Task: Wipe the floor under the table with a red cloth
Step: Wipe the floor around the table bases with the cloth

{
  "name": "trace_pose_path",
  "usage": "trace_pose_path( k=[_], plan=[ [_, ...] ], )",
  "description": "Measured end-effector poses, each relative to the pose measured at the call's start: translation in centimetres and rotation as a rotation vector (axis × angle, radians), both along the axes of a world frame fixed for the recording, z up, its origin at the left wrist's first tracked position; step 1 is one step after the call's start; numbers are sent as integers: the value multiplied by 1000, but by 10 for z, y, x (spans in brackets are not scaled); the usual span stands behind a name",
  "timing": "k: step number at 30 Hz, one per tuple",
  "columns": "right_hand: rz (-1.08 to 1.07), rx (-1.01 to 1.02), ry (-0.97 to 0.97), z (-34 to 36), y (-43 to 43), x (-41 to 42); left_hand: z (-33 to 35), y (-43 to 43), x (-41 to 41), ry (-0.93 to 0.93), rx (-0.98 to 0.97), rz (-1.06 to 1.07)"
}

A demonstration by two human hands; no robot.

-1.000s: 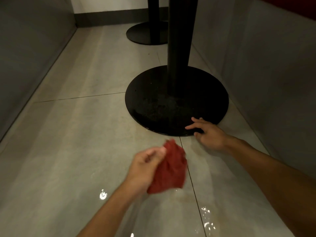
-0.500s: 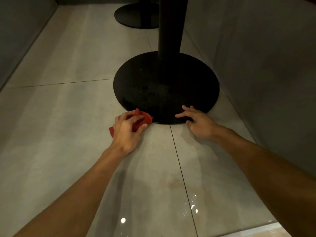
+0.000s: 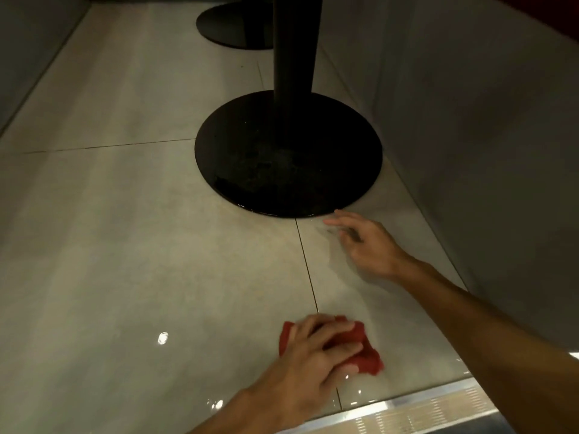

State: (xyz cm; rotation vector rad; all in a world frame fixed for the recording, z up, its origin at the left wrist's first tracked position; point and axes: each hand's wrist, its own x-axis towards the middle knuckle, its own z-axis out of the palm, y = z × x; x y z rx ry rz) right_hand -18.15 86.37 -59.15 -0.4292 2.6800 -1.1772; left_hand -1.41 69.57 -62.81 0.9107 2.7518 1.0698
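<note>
While left hand (image 3: 316, 355) presses red cloth (image 3: 369, 360) to floor (image 3: 125, 245), right hand (image 3: 368, 244) spread wide.

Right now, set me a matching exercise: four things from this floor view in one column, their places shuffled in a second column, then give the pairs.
Things
1. red cloth
2. right hand
3. near table base
4. far table base

Places
A. at the top edge of the view
B. fingers spread, just in front of the near table base
C. pressed under the left hand, close to the metal floor strip
D. mid-floor, carrying the black pole

Pairs: 1-C, 2-B, 3-D, 4-A
</note>
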Motion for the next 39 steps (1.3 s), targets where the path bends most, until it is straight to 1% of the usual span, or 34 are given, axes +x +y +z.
trace_pose_path(
  k=[1, 2, 3, 4, 5, 6, 7, 9, 10, 12, 13, 14, 15, 20, 22, 24, 27, 30, 33, 34, 36, 37, 38, 39],
  plan=[
    [-12, -38, 0, 1, 6, 3, 5, -1, -1, -59, 29, -13],
    [-32, -58, 5, 3, 13, 5, 12, -3, -6, -164, 74, -14],
    [-62, -62, 20, 4, 22, 7, 23, -3, -14, -311, 169, -5],
    [-96, -45, 49, 4, 32, 8, 33, -4, -24, -452, 307, 34],
    [-125, 2, 88, 3, 43, 9, 41, -6, -36, -529, 428, 109],
    [-146, 73, 116, 3, 54, 12, 49, -6, -48, -528, 491, 188],
    [-154, 153, 133, 1, 65, 16, 54, -6, -62, -493, 511, 242],
    [-138, 291, 148, -4, 80, 27, 61, -5, -89, -410, 480, 256],
    [-134, 334, 146, -8, 84, 33, 60, -4, -101, -352, 418, 235],
    [-147, 345, 113, -13, 87, 43, 47, 0, -117, -180, 153, 179],
    [-155, 330, 98, -16, 87, 44, 40, 3, -119, -131, 21, 142],
    [-163, 317, 85, -18, 88, 45, 33, 9, -115, -118, -53, 97],
    [-163, 306, 75, -19, 89, 45, 26, 14, -107, -127, -70, 59],
    [-155, 287, 28, -19, 90, 51, 19, 32, -45, -140, 11, -147],
    [-158, 285, 17, -16, 86, 55, 16, 32, -23, -132, 49, -197],
    [-165, 288, -6, -13, 81, 58, 16, 29, -4, -133, 66, -207],
    [-148, 304, -59, -9, 73, 67, 16, 20, 16, -195, 94, -172],
    [-116, 215, -50, 2, 60, 84, 20, 12, 24, -268, 104, -195],
    [-16, 95, -27, 21, 42, 112, 26, 3, 26, -318, 95, -228],
    [9, 70, -63, 27, 37, 123, 26, -2, 27, -311, 70, -236],
    [47, 19, -189, 40, 29, 148, 24, -14, 29, -166, -19, -252],
    [64, -10, -256, 47, 26, 159, 24, -20, 30, -94, -33, -243],
    [77, -35, -320, 53, 25, 169, 24, -24, 31, -66, -2, -214],
    [94, -62, -366, 58, 23, 177, 26, -27, 31, -80, 57, -159]
  ],
)
